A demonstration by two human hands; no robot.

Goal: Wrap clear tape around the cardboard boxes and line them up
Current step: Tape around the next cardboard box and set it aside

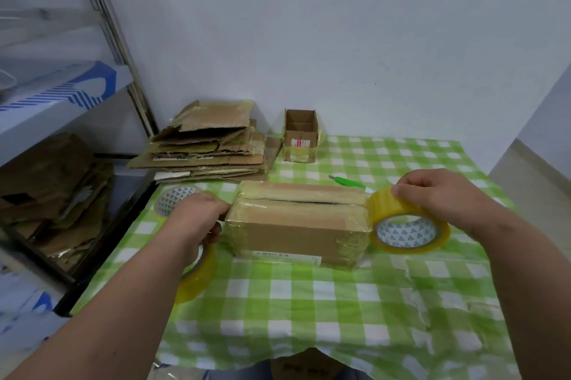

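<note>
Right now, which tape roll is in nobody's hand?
The far-left roll, lying flat behind the left hand; the other two are each held.

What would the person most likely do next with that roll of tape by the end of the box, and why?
Probably carry the tape roll in the right hand up over the top of the cardboard box, along its length. The flaps there show a dark open gap, while both ends are already wrapped in tape. The left hand is at the far end of the box, apparently steadying it.
</note>
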